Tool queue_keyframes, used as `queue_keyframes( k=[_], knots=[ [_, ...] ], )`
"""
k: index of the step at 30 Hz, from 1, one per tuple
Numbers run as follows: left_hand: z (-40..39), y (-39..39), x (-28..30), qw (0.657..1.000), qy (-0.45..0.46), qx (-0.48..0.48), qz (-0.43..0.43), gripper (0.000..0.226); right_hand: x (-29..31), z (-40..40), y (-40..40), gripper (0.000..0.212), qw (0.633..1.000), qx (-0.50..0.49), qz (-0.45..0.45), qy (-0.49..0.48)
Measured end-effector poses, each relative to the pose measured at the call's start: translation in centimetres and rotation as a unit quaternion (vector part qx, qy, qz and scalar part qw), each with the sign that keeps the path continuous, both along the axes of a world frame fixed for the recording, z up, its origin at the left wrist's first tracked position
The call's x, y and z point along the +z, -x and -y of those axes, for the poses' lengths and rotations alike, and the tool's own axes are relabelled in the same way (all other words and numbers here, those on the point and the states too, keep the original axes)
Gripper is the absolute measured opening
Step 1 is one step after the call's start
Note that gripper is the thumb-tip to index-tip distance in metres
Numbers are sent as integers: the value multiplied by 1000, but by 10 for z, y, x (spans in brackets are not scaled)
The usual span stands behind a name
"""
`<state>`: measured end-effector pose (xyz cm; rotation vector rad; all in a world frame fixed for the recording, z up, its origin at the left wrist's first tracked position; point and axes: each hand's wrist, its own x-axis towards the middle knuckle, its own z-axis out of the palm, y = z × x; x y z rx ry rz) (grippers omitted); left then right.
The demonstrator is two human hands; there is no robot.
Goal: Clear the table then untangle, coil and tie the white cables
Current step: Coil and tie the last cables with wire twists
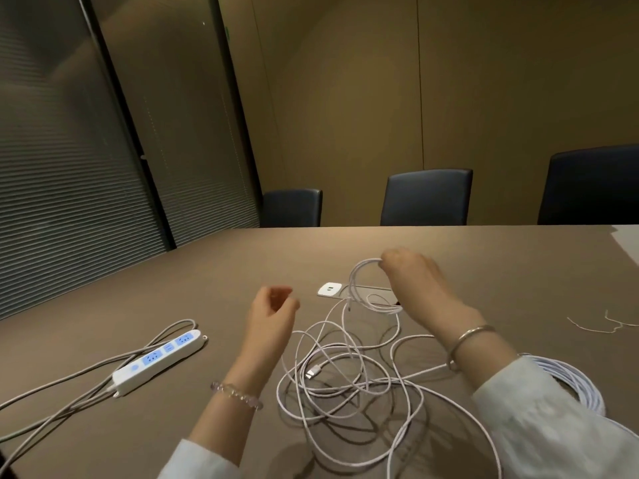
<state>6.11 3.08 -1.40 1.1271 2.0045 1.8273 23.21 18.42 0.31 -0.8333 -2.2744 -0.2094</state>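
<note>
white cable tangle (349, 385) lies loose on the desk (214, 271) at centre-bottom, many crossing loops, one plug end (313, 371) showing inside the mess. from it a strand rises toward 1 o'clock to a small started coil (363, 288), which the right hand (411, 278) pinches at its top, fingers curled on the loops; judged purpose: keep the finished turns off the surface so they do not rejoin the tangle. left hand (273, 312) hovers at 10 o'clock of the tangle, fingers loosely curled, holding nothing, hands apart; likely placed to feed the next length. finished coil (567, 385) sits at 3 o'clock, partly under the right sleeve, set aside out of the working area. thin tie wires (594, 328) lie further out at 2 o'clock, within reach for binding. power strip (159, 361) with grey leads at 9 o'clock, well apart from the tangle. desk socket panel (330, 289) just behind the held coil. chairs (427, 197) at 12 o'clock.
</note>
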Motion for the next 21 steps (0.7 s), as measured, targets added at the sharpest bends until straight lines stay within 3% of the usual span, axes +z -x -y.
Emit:
queue_keyframes(
  k=[3, 6, 9, 12, 15, 17, 19, 21],
  knots=[
    [-3, -22, 31, 993, -1, -90, -74, 30, 28, 22, -6, 20, 998, 67, 18, 9],
    [-3, -43, 61, 978, 50, -186, -83, 50, 44, 47, -10, 18, 987, 144, 28, 65],
    [4, -51, 73, 957, 108, -264, -57, 49, 51, 64, -17, 20, 963, 223, -29, 147],
    [17, -52, 74, 957, 122, -263, 4, 49, 50, 76, -22, 20, 933, 278, -75, 217],
    [32, -48, 80, 968, 142, -204, -21, 52, 43, 83, -23, 13, 879, 341, -117, 311],
    [45, -41, 85, 972, 129, -194, -19, 52, 35, 80, -21, 20, 847, 346, -163, 370],
    [63, -32, 89, 969, 99, -227, 0, 47, 26, 73, -16, 24, 836, 321, -174, 410],
    [80, -23, 91, 962, 74, -264, 8, 44, 15, 68, -10, 34, 853, 291, -132, 412]
  ],
)
